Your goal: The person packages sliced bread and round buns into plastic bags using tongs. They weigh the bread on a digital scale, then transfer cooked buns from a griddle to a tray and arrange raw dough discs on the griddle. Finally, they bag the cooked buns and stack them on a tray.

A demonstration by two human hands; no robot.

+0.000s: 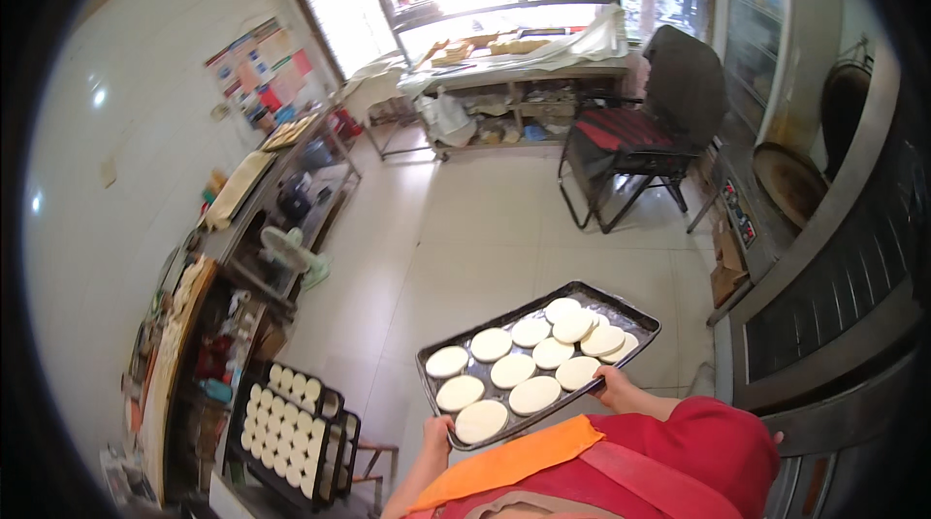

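Observation:
A dark metal baking tray [509,320] is held up in front of my body, well above the tiled floor. My left hand [438,433] grips its near left corner, and my right hand [611,385] has hold of the near long edge towards the right. Several flat, pale dough rounds [513,372] lie on the tray. Most lie apart on the left and middle, while a few overlap or are stacked near the right end. The fingers beneath the rim are mostly hidden.
At lower left, stacked trays of dough rounds [284,432] sit near a wooden worktable [178,366]. A green fan [294,251] stands by the left shelving. An office chair [640,133] is at back right, an oven [822,315] at right, and a cloth-covered table [509,68] under the window.

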